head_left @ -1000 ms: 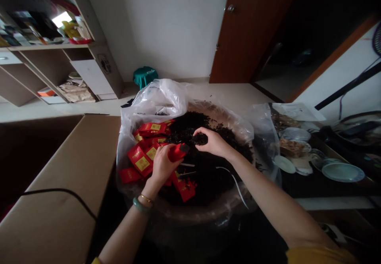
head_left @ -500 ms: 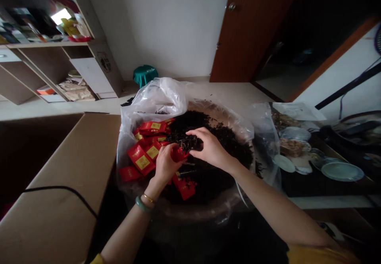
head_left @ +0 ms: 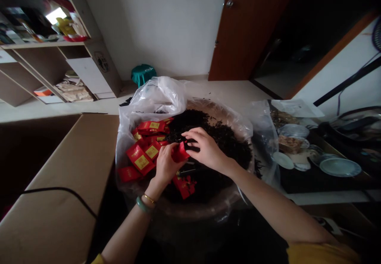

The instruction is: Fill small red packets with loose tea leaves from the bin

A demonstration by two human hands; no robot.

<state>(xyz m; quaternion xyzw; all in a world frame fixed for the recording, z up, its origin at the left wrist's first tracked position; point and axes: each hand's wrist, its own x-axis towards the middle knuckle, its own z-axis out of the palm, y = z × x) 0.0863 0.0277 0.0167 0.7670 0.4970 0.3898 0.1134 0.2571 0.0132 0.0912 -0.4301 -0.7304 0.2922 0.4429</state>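
My left hand [head_left: 168,162] is closed around a small red packet [head_left: 179,152], which it holds over a plastic-lined round basket. Beside it, my right hand [head_left: 205,149] has its fingers curled and apart at the packet's upper edge, with no leaves visible in them. Loose dark leaves that look like tea [head_left: 232,137] cover the right and back of the basket. Several red packets with yellow labels [head_left: 142,161] are piled on the left side. Another red packet [head_left: 183,186] lies below my hands, near a thin, shiny strip I cannot make out.
Clear plastic lining [head_left: 162,93] bunches over the basket's back rim. An open cardboard box [head_left: 71,168] stands on the left. At the right, a low table holds lids [head_left: 341,168] and bagged goods [head_left: 290,145]. Behind are a green-covered bin [head_left: 143,74], a shelf unit [head_left: 98,69] and a door [head_left: 238,29].
The clump of dark leaves in my right hand no longer shows. That hand has come closer to the packet's mouth, and the packet appears more upright in my left hand.
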